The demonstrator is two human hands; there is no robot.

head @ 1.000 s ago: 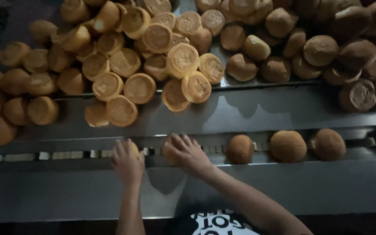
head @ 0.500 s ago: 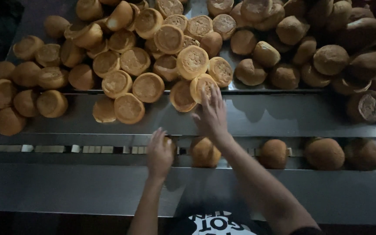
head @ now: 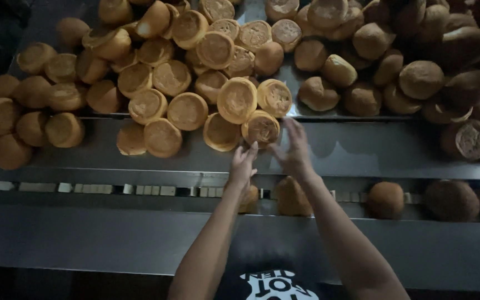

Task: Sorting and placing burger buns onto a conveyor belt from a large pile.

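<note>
Forearms rising from bottom edge, dark garment with pale lettering cut off between them. Left hand [head: 244,164] now raised off the channel, fingers straight and together, holding nothing; half a second ago lower, beside a bun. Right hand [head: 294,151] open, fingers spread, empty, just short of the nearest bun [head: 260,129], which it was touching earlier. Channel [head: 112,190] crossing mid-frame: two buns partly hidden behind the wrists, a darker bun [head: 386,199] and a larger one [head: 451,200] further right, dim. Beyond, steel surface [head: 362,147] with loose pile of round buns [head: 206,66], pale flat undersides up on left, browner domed tops on right. Far corners too dark to make out.
</note>
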